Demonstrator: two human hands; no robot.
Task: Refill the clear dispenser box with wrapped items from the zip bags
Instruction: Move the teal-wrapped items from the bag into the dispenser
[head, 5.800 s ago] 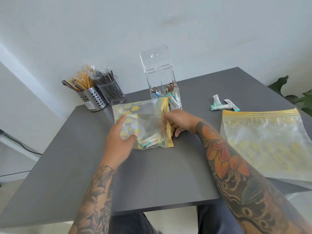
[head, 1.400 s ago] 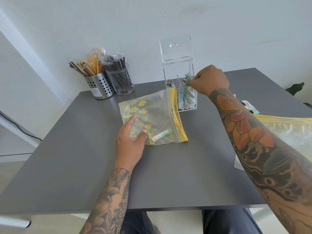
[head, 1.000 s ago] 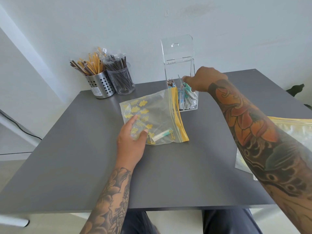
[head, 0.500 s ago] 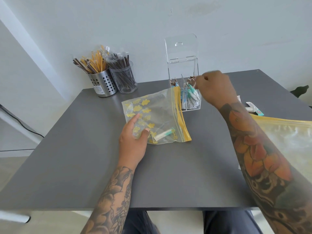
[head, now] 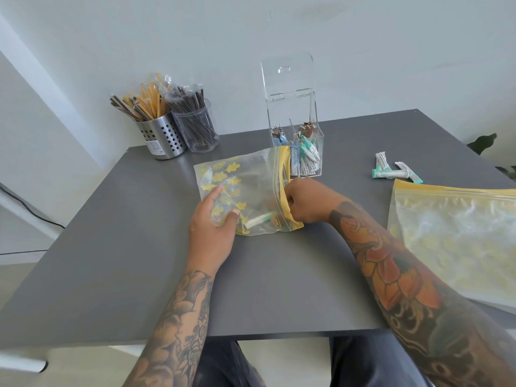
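Note:
The clear dispenser box (head: 319, 141) stands at the back of the grey table (head: 125, 261) with its lid (head: 287, 76) up and several wrapped items in its compartments. In front of it lies a small zip bag (head: 251, 180) with yellow print, its yellow mouth facing right. One wrapped item (head: 258, 219) lies inside near the mouth. My left hand (head: 212, 222) presses flat on the bag's left part. My right hand (head: 304, 201) has its fingers inside the bag's mouth, close to that item. Plastic and the yellow band hide whether they grip it.
Three loose wrapped items (head: 391, 170) lie at the right rear. A large zip bag (head: 458, 238) covers the table's right side. A perforated steel cup (head: 163, 138) and a clear cup (head: 199, 129) of sticks stand at the back left. A plant (head: 483, 142) shows beyond the right edge.
My right hand put wrapped items into the dispenser box, then came back down and left into the small bag's mouth. My left hand stayed on the bag.

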